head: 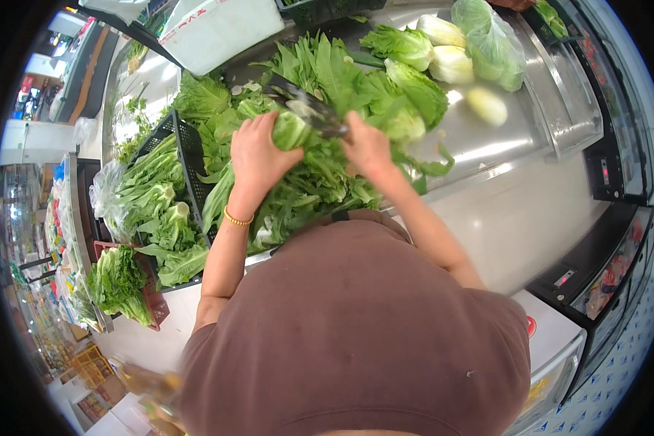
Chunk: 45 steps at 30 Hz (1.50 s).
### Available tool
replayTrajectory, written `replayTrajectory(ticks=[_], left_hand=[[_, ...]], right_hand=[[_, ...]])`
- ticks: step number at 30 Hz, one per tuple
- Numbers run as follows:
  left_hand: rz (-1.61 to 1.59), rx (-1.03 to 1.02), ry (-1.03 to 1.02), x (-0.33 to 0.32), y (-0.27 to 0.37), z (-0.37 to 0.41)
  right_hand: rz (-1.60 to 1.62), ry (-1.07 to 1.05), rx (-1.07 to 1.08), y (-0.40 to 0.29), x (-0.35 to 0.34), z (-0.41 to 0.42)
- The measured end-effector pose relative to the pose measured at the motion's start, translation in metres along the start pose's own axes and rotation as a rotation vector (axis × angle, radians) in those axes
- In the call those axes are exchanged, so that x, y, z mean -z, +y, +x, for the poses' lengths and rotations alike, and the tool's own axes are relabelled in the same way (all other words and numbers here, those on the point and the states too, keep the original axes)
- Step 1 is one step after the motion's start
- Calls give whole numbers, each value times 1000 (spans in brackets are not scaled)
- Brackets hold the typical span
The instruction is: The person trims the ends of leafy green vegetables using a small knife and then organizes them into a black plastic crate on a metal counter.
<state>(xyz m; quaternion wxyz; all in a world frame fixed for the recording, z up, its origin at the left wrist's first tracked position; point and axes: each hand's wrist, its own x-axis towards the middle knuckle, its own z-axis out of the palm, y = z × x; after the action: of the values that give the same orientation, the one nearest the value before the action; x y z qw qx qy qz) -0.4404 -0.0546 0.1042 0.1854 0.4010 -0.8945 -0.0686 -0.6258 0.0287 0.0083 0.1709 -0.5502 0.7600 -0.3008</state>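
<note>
My left hand [261, 150] grips a head of leafy green lettuce [291, 131], its fingers over the top. My right hand [366, 143] is closed on the handle of a dark-bladed knife [310, 106], blurred by motion, whose blade slants up and left across the lettuce. Bits of pale cuttings stick to the blade. Long-leaved greens [327, 65] lie behind the knife, and loose leaves [321, 185] are heaped below both hands, against my body. Whether the blade touches the lettuce is not plain.
Black plastic crate [188, 163] with leafy stalks stands left, above a red crate [155, 305]. White foam box [223, 32] is at the back. Napa cabbages [451, 64], one blurred cabbage [486, 106] and a bagged green vegetable [493, 46] lie on the steel counter [501, 136] at right.
</note>
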Motion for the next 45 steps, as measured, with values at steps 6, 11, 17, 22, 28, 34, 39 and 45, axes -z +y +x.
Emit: replayTrajectory(ticks=[6,11,17,22,28,34,39,45], left_hand=[[-80,22,11,-10,-14,-4],[-20,50,-86,12,1,3],[-114,44,-88,16,-28,-11],[-505,115,-462,51,-29,-1],[-760,202,-706,61,-37,16],[-879,184,-700,64,-42,13],[-733,250,-714,47,-58,9],[-840,39,-409,108,-25,12]], right_hand=[[147,-134,-119,-10,21,-7],[131,126,130,-4,-1,-8],[63,-109,-31,13,2,-7],[22,-73,-339,88,7,26],[243,-67,272,-26,42,11],[92,-285,-119,18,30,26],[180,131,527,-41,32,2],[-221,-200,-67,91,-8,-12]])
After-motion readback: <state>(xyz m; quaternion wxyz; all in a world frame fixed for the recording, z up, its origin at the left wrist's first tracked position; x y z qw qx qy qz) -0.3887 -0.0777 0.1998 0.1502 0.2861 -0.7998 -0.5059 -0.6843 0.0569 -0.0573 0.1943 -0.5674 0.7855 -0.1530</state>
